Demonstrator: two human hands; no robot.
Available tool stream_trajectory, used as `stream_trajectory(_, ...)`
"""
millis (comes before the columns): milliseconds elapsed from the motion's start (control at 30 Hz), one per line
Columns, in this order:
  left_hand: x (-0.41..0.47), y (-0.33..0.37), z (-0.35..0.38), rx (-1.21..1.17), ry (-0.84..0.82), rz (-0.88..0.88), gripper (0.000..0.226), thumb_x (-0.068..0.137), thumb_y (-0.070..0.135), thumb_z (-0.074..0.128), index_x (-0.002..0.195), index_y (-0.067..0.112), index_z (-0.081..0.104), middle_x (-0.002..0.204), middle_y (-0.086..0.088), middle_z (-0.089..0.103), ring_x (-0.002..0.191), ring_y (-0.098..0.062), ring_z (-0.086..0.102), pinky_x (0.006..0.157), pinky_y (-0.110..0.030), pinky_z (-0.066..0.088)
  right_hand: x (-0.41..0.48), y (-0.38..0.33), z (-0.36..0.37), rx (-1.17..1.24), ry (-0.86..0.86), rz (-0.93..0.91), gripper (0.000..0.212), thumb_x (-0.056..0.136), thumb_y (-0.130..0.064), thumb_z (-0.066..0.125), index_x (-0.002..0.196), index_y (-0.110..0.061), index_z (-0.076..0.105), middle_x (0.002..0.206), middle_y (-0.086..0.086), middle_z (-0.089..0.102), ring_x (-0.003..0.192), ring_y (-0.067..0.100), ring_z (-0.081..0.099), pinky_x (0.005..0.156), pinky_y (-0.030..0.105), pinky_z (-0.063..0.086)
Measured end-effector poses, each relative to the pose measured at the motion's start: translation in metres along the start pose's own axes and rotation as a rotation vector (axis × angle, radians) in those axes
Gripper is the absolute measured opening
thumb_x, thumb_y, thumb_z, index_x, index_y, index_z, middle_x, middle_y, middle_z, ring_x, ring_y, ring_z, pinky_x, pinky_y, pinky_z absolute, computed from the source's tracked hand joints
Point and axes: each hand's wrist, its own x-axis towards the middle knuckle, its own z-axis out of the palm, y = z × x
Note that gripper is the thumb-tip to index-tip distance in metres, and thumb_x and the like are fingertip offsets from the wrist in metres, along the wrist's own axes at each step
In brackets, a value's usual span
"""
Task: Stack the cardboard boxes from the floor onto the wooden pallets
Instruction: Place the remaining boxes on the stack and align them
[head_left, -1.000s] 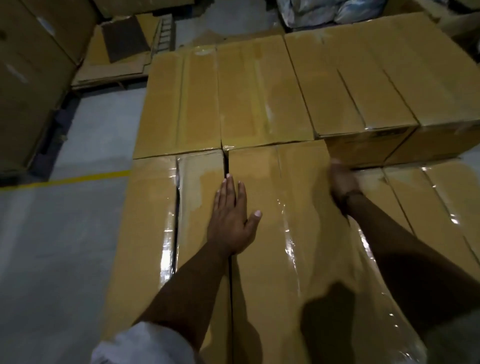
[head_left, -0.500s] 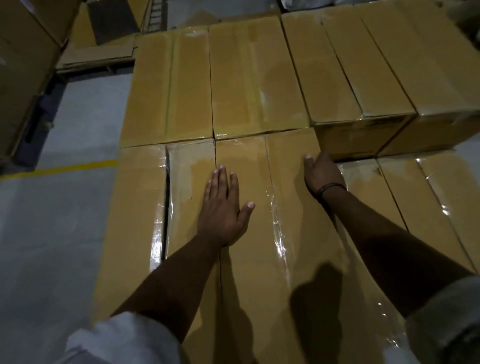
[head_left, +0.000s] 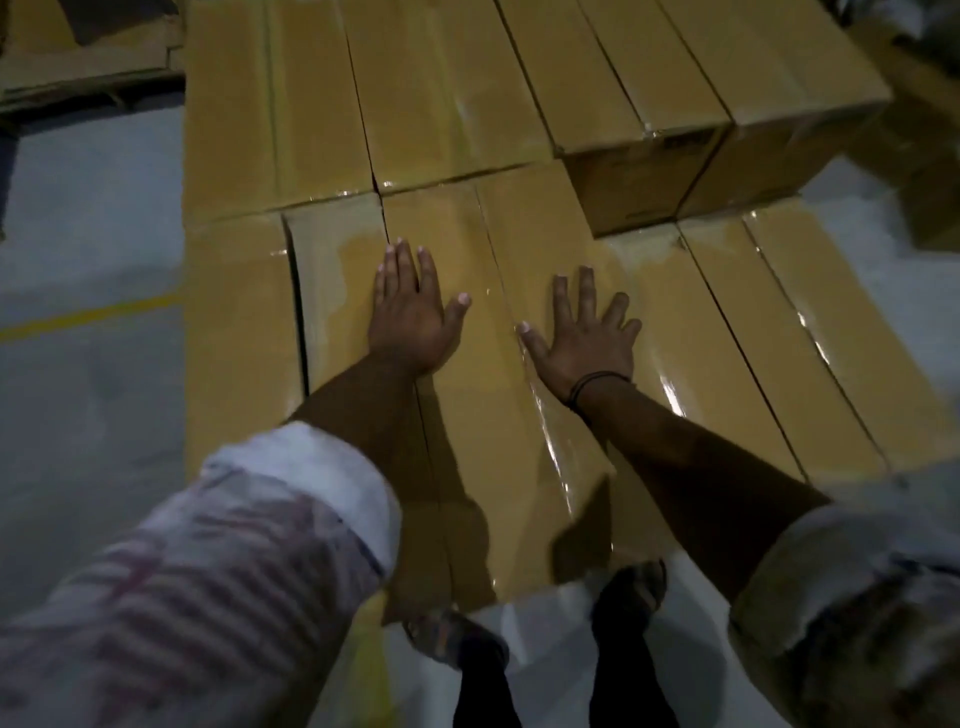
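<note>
- Cardboard boxes (head_left: 447, 93): long, flat-topped cartons of yellow-brown board, laid side by side in two rows that run away from the viewer; glossy clear tape runs lengthwise along each top seam and catches the light
- Central box (head_left: 441, 223): in the near row, straight ahead of the person, its near end just beyond the feet (head_left: 447, 639); the taped seam passes between the two hands, and the tape is wrinkled and bright toward the near end
- Left hand (head_left: 410, 317): palm down, fingers straight and held close together, thumb spread to the right; it lies over the narrow gap between the central box and the left-hand box
- Right hand (head_left: 587, 338): palm down on the right half of the central box, fingers straight and fanned apart, thumb pointing toward the seam; a dark band (head_left: 592, 387) circles the wrist
- Left-hand box (head_left: 239, 338): side by side with the central box; its top seam stands open as a dark slit
- Right-hand boxes (head_left: 737, 338): just beside the central box, tape strongly reflective
- Raised boxes (head_left: 644, 67): a second tier at the far right, set on the far row, with shadowed end faces turned toward the viewer
- Floor (head_left: 78, 234): grey, crossed by a yellow line (head_left: 88, 314) at left; what lies beneath the boxes is hidden
- Sleeves (head_left: 291, 493): pale, rolled above the forearms
- Flattened cardboard (head_left: 88, 62): lying at the upper left, apart from the rows
</note>
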Motion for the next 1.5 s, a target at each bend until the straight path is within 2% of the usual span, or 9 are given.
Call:
stream_trajectory(267,-0.104,0.023,0.016,-0.067,-0.005,0.025,0.088,0.105,0.064,0.025,0.162,0.001,0.005,0.170,-0.021,-0.006,0.158,-0.032,-0.007,0.128,-0.047,-0.001,-0.143,0.037,0.035,0.038,-0.002,-0.011,0.085,0.093,-0.079,0.008,0.161,-0.030,-0.005,0.169,0.000,-0.017,0.151,0.050,-0.004,0.114,0.066,0.017)
stream_trajectory(433,-0.221,0.044,0.032,-0.120,-0.016,-0.024,0.088,0.104,0.064,0.028,0.163,0.006,-0.003,0.170,-0.015,-0.015,0.157,-0.026,-0.016,0.126,-0.042,-0.008,-0.172,0.043,0.040,0.015,-0.040,-0.091,0.086,0.094,-0.077,0.003,0.161,-0.025,-0.010,0.167,0.005,-0.023,0.151,0.040,-0.023,0.117,0.069,-0.002)
stream_trajectory(600,-0.292,0.064,0.042,-0.101,-0.055,-0.066,0.088,0.105,0.063,0.025,0.163,0.003,-0.004,0.170,-0.016,-0.013,0.158,-0.028,-0.013,0.127,-0.043,-0.007,-0.208,0.047,0.047,-0.028,-0.084,-0.271,0.089,0.094,-0.077,0.001,0.160,-0.020,-0.014,0.165,0.011,-0.026,0.151,0.035,-0.027,0.118,0.064,-0.013)
stream_trajectory(767,-0.301,0.065,0.047,-0.092,-0.050,-0.063,0.086,0.105,0.063,0.018,0.163,0.003,-0.003,0.171,-0.016,-0.009,0.158,-0.029,-0.010,0.128,-0.048,-0.001,-0.256,0.045,0.071,-0.050,-0.005,-0.438,0.085,0.099,-0.069,0.003,0.162,-0.012,0.001,0.168,0.014,-0.010,0.155,0.031,-0.014,0.123,0.056,-0.008)
stream_trajectory(867,-0.299,0.067,0.048,-0.094,-0.042,-0.077,0.085,0.106,0.063,0.018,0.163,0.005,-0.006,0.171,-0.015,-0.012,0.158,-0.028,-0.012,0.128,-0.044,-0.005,-0.284,0.041,0.084,-0.046,0.179,-0.460,0.080,0.103,-0.063,0.010,0.161,-0.008,0.016,0.168,0.018,0.003,0.156,0.035,-0.005,0.124,0.057,-0.001)
stream_trajectory(1000,-0.299,0.065,0.052,-0.101,-0.011,-0.085,0.083,0.106,0.063,0.018,0.163,0.007,-0.004,0.171,-0.012,-0.010,0.158,-0.026,-0.009,0.128,-0.041,-0.004,-0.298,0.047,0.097,-0.040,0.372,-0.505,0.080,0.104,-0.060,0.015,0.161,-0.005,0.010,0.168,0.018,-0.003,0.155,0.035,-0.009,0.125,0.056,0.001)
stream_trajectory(1100,-0.294,0.064,0.056,-0.094,0.013,-0.084,0.082,0.107,0.061,0.019,0.163,0.006,-0.001,0.172,-0.013,-0.007,0.159,-0.026,-0.007,0.127,-0.039,-0.003,-0.264,0.039,0.093,-0.027,0.374,-0.457,0.079,0.104,-0.059,0.016,0.160,-0.003,0.012,0.168,0.019,0.000,0.156,0.036,-0.005,0.124,0.058,0.004)
stream_trajectory(1267,-0.289,0.063,0.056,-0.102,0.064,-0.121,0.077,0.108,0.056,0.023,0.164,0.006,0.006,0.172,-0.012,0.000,0.159,-0.025,-0.001,0.128,-0.039,0.002,-0.232,0.018,0.085,-0.013,0.320,-0.425,0.075,0.104,-0.058,0.015,0.156,-0.007,0.032,0.166,0.020,0.018,0.155,0.039,0.006,0.121,0.062,0.008)
stream_trajectory(1500,-0.288,0.066,0.053,-0.114,0.045,-0.143,0.075,0.108,0.055,0.025,0.164,0.008,0.007,0.172,-0.011,0.000,0.159,-0.025,-0.001,0.129,-0.040,0.004,-0.234,0.020,0.081,-0.017,0.277,-0.454,0.079,0.103,-0.059,0.009,0.157,-0.005,0.031,0.164,0.019,0.024,0.154,0.036,0.014,0.124,0.057,0.006)
